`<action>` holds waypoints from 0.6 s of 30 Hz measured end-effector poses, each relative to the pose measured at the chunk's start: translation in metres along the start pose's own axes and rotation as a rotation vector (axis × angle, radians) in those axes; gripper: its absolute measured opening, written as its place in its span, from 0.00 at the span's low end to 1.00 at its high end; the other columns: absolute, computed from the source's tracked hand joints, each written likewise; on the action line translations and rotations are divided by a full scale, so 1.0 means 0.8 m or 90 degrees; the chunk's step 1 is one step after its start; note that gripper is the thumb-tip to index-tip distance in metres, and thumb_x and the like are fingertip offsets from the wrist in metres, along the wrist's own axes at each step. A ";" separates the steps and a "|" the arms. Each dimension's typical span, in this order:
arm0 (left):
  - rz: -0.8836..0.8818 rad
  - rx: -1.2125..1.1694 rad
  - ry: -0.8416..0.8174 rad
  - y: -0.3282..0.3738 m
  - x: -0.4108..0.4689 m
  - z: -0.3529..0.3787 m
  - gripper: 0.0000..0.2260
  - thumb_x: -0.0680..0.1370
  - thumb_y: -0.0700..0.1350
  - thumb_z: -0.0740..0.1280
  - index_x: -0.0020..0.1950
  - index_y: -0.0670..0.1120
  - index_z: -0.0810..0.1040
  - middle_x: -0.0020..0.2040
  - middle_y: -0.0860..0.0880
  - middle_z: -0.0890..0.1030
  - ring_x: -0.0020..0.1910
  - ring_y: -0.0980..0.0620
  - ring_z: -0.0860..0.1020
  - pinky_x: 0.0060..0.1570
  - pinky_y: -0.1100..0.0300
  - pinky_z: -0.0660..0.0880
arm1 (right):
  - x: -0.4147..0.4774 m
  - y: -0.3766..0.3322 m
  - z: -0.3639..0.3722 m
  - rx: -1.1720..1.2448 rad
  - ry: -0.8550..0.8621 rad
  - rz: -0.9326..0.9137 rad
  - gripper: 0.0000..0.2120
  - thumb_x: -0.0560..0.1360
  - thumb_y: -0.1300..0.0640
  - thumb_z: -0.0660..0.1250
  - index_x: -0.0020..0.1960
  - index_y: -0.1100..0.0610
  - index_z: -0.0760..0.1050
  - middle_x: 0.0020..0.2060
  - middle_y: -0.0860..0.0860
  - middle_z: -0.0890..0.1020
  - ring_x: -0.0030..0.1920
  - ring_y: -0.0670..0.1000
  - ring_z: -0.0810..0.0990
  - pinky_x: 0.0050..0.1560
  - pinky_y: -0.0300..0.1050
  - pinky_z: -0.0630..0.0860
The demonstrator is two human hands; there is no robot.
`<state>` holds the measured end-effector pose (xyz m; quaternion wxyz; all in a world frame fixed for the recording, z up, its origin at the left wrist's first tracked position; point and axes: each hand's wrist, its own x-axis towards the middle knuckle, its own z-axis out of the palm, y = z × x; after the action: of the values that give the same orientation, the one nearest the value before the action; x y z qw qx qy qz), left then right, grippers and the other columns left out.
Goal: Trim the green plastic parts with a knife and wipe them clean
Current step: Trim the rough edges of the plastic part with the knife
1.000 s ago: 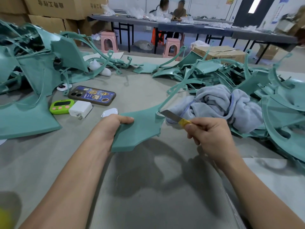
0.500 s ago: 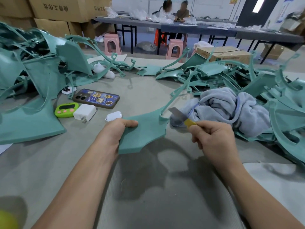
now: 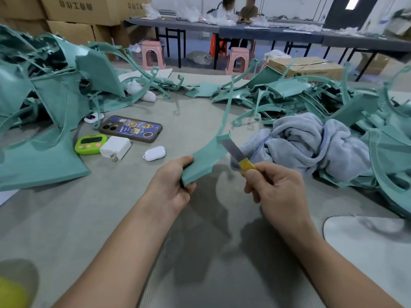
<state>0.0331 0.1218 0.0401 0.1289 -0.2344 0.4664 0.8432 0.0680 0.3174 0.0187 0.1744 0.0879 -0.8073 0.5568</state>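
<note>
1. Since the earlier frame, the curved green plastic part (image 3: 205, 157) had tipped up from lying flat toward standing on edge, and the steel-bladed knife with a yellow handle (image 3: 236, 154) had swung from its right corner to the notch at its top.
2. That part hung above the grey counter (image 3: 66, 218), its wide end pinched in the left hand (image 3: 172, 188); the right hand (image 3: 274, 188) was clenched round the knife handle.
3. Risk, as I judged it: the blade pointed toward 11 o'clock, so a slip off the thin edge could gouge the part or reach the left fingers (image 3: 185, 162).
4. Counted: one knife, one crumpled grey-blue towel (image 3: 311, 143) at 2 o'clock, two loose heaps of green parts at 10 and 2 o'clock, pieces too tangled to count.
</note>
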 end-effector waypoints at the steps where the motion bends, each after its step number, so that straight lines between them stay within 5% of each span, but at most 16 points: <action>1: 0.001 -0.002 0.000 0.000 -0.001 0.001 0.10 0.84 0.40 0.59 0.44 0.44 0.74 0.23 0.50 0.76 0.15 0.59 0.67 0.13 0.70 0.56 | -0.002 -0.002 -0.001 0.025 -0.026 -0.025 0.12 0.78 0.59 0.70 0.36 0.54 0.81 0.28 0.53 0.80 0.27 0.55 0.75 0.29 0.46 0.71; 4: -0.002 0.000 -0.009 -0.001 -0.003 0.001 0.09 0.84 0.40 0.59 0.45 0.44 0.74 0.22 0.51 0.73 0.15 0.59 0.66 0.13 0.70 0.56 | -0.010 -0.007 0.004 0.014 -0.132 -0.043 0.12 0.79 0.56 0.71 0.37 0.54 0.80 0.27 0.50 0.79 0.26 0.47 0.73 0.29 0.39 0.70; 8: 0.002 0.010 -0.010 -0.003 -0.002 0.003 0.10 0.84 0.40 0.59 0.45 0.43 0.74 0.23 0.50 0.75 0.15 0.59 0.67 0.13 0.70 0.57 | 0.000 0.001 0.003 -0.080 0.031 0.007 0.16 0.79 0.56 0.71 0.33 0.51 0.77 0.23 0.42 0.76 0.26 0.44 0.72 0.30 0.37 0.67; 13: 0.024 0.013 0.001 -0.005 0.002 0.001 0.09 0.84 0.39 0.60 0.44 0.43 0.75 0.22 0.51 0.74 0.15 0.59 0.67 0.13 0.68 0.57 | -0.013 -0.001 0.009 -0.067 -0.111 -0.046 0.14 0.79 0.51 0.69 0.34 0.50 0.76 0.25 0.46 0.75 0.26 0.43 0.70 0.29 0.36 0.66; 16: 0.066 -0.012 0.030 -0.008 0.002 0.000 0.07 0.83 0.38 0.63 0.46 0.40 0.77 0.28 0.48 0.82 0.21 0.55 0.77 0.17 0.68 0.68 | 0.003 0.006 0.005 -0.098 0.039 0.014 0.15 0.78 0.51 0.68 0.34 0.54 0.75 0.26 0.52 0.75 0.28 0.46 0.68 0.32 0.44 0.67; 18: 0.141 -0.033 0.069 -0.011 0.006 0.000 0.04 0.81 0.37 0.65 0.48 0.41 0.79 0.37 0.47 0.86 0.31 0.53 0.84 0.26 0.62 0.78 | 0.010 0.008 -0.001 0.033 0.046 0.097 0.13 0.79 0.59 0.69 0.37 0.60 0.78 0.26 0.55 0.75 0.28 0.49 0.68 0.30 0.46 0.67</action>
<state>0.0331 0.1263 0.0311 0.0031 -0.2300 0.4739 0.8500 0.0588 0.3207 0.0162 0.1582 0.0104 -0.7901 0.5922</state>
